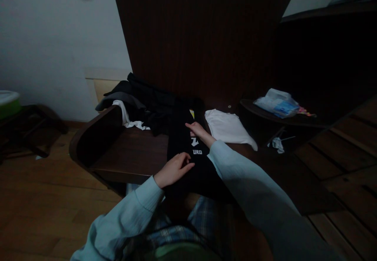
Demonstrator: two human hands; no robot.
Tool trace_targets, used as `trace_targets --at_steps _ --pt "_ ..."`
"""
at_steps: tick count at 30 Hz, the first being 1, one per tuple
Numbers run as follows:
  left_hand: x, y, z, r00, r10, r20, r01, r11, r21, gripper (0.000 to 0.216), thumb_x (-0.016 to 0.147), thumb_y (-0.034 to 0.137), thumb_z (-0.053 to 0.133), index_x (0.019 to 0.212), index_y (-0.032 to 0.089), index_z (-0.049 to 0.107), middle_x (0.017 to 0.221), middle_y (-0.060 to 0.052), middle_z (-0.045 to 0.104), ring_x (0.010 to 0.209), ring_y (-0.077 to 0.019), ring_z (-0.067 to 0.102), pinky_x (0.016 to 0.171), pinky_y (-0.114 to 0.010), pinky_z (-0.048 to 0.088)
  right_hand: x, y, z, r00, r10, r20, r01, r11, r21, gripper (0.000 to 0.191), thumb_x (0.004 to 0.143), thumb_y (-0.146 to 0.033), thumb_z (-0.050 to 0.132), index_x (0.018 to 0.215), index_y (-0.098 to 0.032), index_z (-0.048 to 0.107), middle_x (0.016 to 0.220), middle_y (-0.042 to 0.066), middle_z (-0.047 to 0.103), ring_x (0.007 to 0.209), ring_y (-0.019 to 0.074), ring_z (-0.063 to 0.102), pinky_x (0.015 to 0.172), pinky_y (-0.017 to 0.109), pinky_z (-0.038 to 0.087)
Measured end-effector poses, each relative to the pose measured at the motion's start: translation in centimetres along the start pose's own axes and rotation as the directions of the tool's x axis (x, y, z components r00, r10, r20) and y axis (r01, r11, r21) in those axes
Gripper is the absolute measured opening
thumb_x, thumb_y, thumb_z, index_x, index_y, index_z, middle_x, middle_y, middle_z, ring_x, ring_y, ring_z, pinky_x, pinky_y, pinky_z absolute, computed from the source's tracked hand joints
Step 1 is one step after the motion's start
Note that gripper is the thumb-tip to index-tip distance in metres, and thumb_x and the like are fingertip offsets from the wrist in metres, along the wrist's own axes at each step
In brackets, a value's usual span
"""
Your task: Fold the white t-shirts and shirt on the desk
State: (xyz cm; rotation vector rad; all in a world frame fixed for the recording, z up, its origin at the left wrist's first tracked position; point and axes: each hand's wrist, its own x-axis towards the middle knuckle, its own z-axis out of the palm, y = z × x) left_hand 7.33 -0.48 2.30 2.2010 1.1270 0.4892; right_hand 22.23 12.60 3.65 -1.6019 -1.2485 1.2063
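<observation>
A black garment (180, 141) with white lettering and a small yellow patch lies spread over the dark wooden bench, its near end reaching toward my lap. My left hand (174, 169) rests on its near left part, fingers loosely bent and thumb held apart. Farther up, beside the white print, my right hand (199, 131) lies on the cloth with its fingertips pointing left. Neither hand shows a fold of cloth gripped in it. Just right of the garment sits a folded white cloth (228, 126). The dim light hides the garment's edges and exact kind.
Dark clothes (147, 96) are heaped at the bench's back left, with a white piece (125, 114) beneath. The bench (132, 151) has a raised left armrest. On a right-hand shelf (256, 110) lies a blue-and-white plastic packet (278, 104). A green tub (8, 106) stands far left.
</observation>
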Motion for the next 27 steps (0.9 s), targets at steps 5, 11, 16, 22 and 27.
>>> trace_targets --at_steps 5,11,16,22,27 --pt "-1.9 -1.5 -1.6 0.988 0.156 0.02 -0.156 0.988 0.005 0.045 0.085 0.039 0.042 0.126 0.022 0.04 0.129 -0.007 0.048 0.118 -0.0174 0.044 0.101 -0.032 0.034 -3.0 1.7 -0.4 0.972 0.039 0.23 -0.066 0.992 0.111 0.027 0.079 -0.02 0.058 0.057 -0.016 0.042 0.041 -0.008 0.042 0.036 0.0035 0.042 0.04 0.014 0.039" --pt "-0.8 -5.6 -3.0 0.994 0.103 -0.047 -0.09 0.972 0.218 0.04 0.089 0.028 0.032 0.127 0.023 0.042 0.135 -0.004 0.044 0.126 -0.0164 0.034 0.105 -0.039 0.027 -7.6 3.3 -0.6 0.98 0.071 0.185 -0.104 0.979 0.175 0.024 0.07 -0.022 0.067 0.065 -0.018 0.044 0.053 -0.008 0.049 0.047 0.0044 0.051 0.047 0.015 0.046" --pt "0.0 -6.6 -2.8 0.996 0.085 -0.006 -0.077 0.933 0.352 0.04 0.09 0.029 0.03 0.129 0.023 0.041 0.137 -0.004 0.04 0.129 -0.0162 0.03 0.105 -0.04 0.025 -11.1 4.0 -1.1 0.897 0.015 0.441 -0.103 0.979 0.177 0.024 0.063 -0.032 0.072 0.073 -0.018 0.055 0.065 -0.006 0.052 0.06 0.0049 0.054 0.058 0.017 0.048" --pt "-0.2 -6.8 -2.7 0.995 0.095 -0.016 -0.084 0.936 0.341 0.041 0.09 0.034 0.032 0.128 0.021 0.042 0.137 -0.005 0.041 0.129 -0.016 0.03 0.105 -0.038 0.025 -12.6 4.7 -2.1 0.845 -0.037 0.533 -0.032 0.992 0.12 0.027 0.057 -0.026 0.073 0.081 -0.017 0.065 0.073 -0.003 0.056 0.063 0.0062 0.055 0.063 0.019 0.048" --pt "-0.6 -6.7 -2.9 0.992 0.124 -0.012 -0.114 0.943 0.312 0.043 0.089 0.037 0.033 0.128 0.02 0.042 0.137 -0.006 0.039 0.129 -0.0156 0.03 0.105 -0.036 0.025 -11.8 5.2 -2.9 0.861 0.038 0.508 -0.071 0.996 0.045 0.02 0.062 -0.021 0.068 0.082 -0.017 0.065 0.07 -0.002 0.058 0.057 0.0053 0.055 0.058 0.018 0.046"
